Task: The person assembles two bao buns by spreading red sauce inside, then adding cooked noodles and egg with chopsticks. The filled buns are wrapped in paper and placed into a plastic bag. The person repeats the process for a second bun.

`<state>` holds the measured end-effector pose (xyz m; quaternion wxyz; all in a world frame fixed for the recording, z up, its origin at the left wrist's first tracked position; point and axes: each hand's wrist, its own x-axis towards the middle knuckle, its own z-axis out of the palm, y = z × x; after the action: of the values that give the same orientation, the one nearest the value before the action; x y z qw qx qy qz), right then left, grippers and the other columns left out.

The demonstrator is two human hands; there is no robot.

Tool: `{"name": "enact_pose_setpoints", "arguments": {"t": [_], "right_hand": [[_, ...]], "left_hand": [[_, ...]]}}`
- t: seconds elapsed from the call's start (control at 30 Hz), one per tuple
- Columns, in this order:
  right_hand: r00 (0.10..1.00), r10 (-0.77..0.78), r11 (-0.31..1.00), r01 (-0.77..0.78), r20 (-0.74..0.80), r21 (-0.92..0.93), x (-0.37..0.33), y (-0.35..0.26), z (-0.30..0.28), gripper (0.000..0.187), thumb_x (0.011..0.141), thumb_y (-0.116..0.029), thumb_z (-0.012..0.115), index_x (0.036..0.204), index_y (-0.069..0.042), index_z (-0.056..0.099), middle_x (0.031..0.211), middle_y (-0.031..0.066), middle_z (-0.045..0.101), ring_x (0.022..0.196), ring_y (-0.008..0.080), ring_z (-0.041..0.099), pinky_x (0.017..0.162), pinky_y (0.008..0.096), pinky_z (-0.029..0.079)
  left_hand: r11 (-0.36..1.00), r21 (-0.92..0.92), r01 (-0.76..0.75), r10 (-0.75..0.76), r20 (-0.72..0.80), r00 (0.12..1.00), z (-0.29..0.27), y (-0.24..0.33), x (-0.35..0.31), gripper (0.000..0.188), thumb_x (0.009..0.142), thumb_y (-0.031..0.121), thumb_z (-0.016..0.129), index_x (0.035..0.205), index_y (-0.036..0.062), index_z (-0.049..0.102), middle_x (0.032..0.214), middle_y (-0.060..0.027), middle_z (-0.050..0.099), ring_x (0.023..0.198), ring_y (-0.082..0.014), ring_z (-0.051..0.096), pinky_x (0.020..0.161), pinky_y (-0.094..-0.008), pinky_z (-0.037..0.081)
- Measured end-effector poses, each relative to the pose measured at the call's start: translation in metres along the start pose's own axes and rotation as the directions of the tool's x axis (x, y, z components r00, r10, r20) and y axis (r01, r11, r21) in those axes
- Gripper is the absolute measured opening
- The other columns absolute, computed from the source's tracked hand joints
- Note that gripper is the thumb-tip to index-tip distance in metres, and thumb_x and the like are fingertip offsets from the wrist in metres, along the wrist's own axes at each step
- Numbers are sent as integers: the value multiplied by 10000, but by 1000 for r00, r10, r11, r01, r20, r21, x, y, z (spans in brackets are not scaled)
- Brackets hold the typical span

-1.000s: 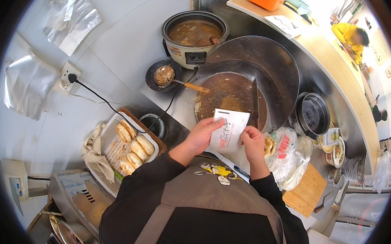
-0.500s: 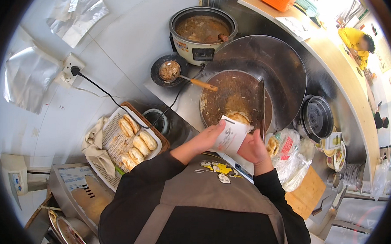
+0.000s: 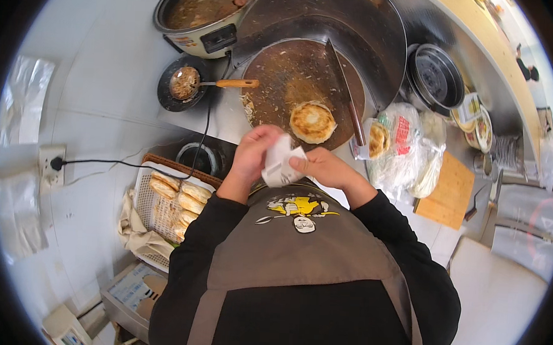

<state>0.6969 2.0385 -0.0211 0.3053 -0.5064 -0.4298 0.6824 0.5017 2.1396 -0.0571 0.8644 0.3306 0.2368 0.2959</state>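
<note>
In front of my apron, my left hand [image 3: 252, 154] and my right hand [image 3: 327, 168] grip a small white paper bag [image 3: 281, 160] between them. The bag is creased, and its mouth cannot be made out. Just beyond my hands a browned round flatbread [image 3: 312, 122] lies on the near part of the round chopping board [image 3: 274, 74], which is strewn with crumbs and shreds. A cleaver [image 3: 345, 83] rests along the board's right side, its handle toward me. To the right, another flatbread [image 3: 378, 140] sits in white paper, beside clear plastic bags [image 3: 401, 153].
A pot of brown stew [image 3: 202, 36] stands at the far left, near a black bowl [image 3: 168, 100] with a wooden-handled ladle [image 3: 237, 83]. Several flatbreads fill part of a white basket [image 3: 143, 197]. Stacked black pans [image 3: 438, 75] and a wooden board [image 3: 445, 189] are on the right.
Both hands have drawn back toward my body with the paper bag, which is now turned and creased. The flatbread on the chopping board has come into full view. The whole view has shifted.
</note>
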Motion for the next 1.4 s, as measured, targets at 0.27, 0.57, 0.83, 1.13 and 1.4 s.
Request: {"name": "enact_pose_setpoints", "arguments": {"t": [0.27, 0.57, 0.83, 1.13, 1.4], "right_hand": [[932, -36, 992, 77, -360, 101, 26, 15, 7, 491, 1062, -423, 548, 1153, 34, 700, 1030, 68, 731, 967, 134, 638, 865, 290, 504], [527, 281, 884, 183, -802, 430, 2, 57, -20, 389, 993, -217, 609, 1291, 33, 599, 1069, 88, 680, 905, 178, 652, 748, 331, 552], [533, 426, 800, 155, -731, 580, 40, 61, -46, 406, 926, -281, 690, 1176, 34, 634, 955, 94, 657, 750, 154, 608, 558, 302, 474], [477, 147, 982, 34, -867, 185, 88, 42, -44, 539, 840, -274, 813, 1229, 18, 581, 1030, 57, 635, 856, 129, 607, 698, 274, 490], [585, 15, 771, 510, -811, 382, 67, 19, -46, 378, 895, -78, 692, 1241, -6, 557, 1071, 81, 681, 944, 154, 661, 807, 294, 528]], "left_hand": [[973, 226, 47, -6, -177, 984, 11, -19, 16, 449, 1087, 304, 414, 1317, -35, 598, 1266, -138, 665, 1146, -251, 636, 1021, -370, 480], [983, -164, 84, -145, -406, 902, -30, -25, 58, 391, 1033, 226, 444, 1296, -26, 587, 1255, -149, 675, 1169, -278, 642, 1021, -402, 494], [934, -259, 247, -339, -415, 845, -50, -45, 80, 363, 1028, 242, 468, 1255, -17, 580, 1252, -139, 666, 1143, -289, 650, 1003, -438, 516], [947, -254, 198, -288, -395, 873, -57, -25, 64, 349, 1024, 239, 482, 1242, -13, 587, 1205, -136, 684, 1114, -292, 660, 992, -441, 520], [967, -251, -41, -102, -531, 841, -50, -8, 30, 395, 1028, 254, 487, 1288, -28, 580, 1257, -140, 671, 1135, -285, 655, 992, -428, 513]]}}
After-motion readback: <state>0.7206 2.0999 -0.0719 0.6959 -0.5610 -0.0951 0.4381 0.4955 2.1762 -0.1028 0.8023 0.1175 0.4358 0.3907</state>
